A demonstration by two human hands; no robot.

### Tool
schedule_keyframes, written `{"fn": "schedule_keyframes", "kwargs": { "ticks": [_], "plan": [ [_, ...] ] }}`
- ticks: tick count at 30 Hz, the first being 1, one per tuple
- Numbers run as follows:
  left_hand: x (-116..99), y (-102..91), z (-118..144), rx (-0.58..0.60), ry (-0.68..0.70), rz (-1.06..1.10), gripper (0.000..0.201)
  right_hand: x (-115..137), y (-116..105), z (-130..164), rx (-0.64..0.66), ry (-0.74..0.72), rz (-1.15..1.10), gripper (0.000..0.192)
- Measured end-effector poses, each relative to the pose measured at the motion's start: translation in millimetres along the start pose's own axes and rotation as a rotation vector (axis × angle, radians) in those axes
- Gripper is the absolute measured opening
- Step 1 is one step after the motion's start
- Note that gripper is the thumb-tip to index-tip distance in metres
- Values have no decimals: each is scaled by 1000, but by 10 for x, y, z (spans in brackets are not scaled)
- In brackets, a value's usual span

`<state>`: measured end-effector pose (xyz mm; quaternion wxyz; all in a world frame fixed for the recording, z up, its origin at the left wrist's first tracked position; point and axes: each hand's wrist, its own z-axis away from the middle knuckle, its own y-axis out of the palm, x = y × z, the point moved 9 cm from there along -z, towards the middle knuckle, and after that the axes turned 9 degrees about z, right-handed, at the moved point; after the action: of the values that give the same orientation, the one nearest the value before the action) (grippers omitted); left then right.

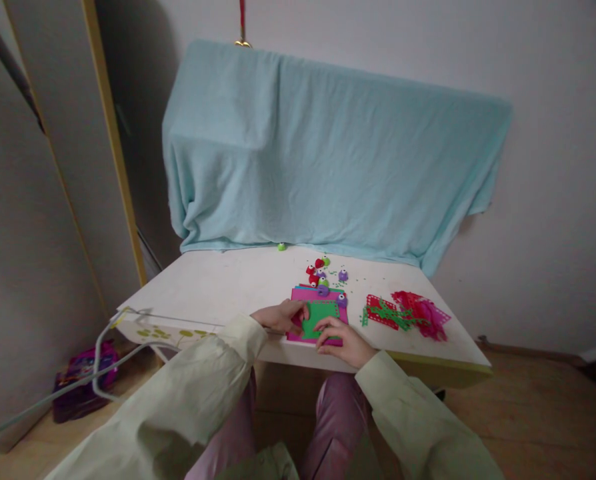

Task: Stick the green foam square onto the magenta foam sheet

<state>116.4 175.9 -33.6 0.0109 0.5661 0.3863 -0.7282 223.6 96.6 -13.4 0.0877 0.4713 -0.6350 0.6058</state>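
A green sheet (pixel 319 319) with a row of small holes along its top and right edges lies on a stack of larger pink sheets (pixel 303 293) at the table's front edge. My left hand (pixel 281 316) is at the green sheet's left edge, its fingers curled around that edge. At the lower right of the sheet, my right hand (pixel 345 341) has bent fingers closed on its edge; the fingertips are partly hidden. A small purple one-eyed figure (pixel 342 301) rests by the sheet's upper right corner, and another purple piece (pixel 323 291) sits on the stack's top edge.
Several small red, green and purple figures (pixel 314 281) stand behind the stack, with green scraps around. Perforated red and green pieces (pixel 384 312) lie at the right beside crumpled pink-red netting (pixel 425 313). A light blue cloth (pixel 338 153) hangs behind the white table (pixel 218 280).
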Motion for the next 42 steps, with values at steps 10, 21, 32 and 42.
{"fn": "schedule_keyframes", "kwargs": {
  "ticks": [10, 21, 32, 42],
  "plan": [
    [-59, 4, 48, -31, 22, -98, 43, -412, -492, 75, -343, 206, -84, 28],
    [-59, 39, -35, -108, 60, -160, 42, -159, -569, 175, -306, 109, 409, 30],
    [-50, 57, -41, -131, 97, -180, 32, -47, -60, -137, -89, 70, 350, 5],
    [21, 57, -85, -139, 66, -186, 37, -108, -35, -120, -75, 36, 276, 9]
  ]
}}
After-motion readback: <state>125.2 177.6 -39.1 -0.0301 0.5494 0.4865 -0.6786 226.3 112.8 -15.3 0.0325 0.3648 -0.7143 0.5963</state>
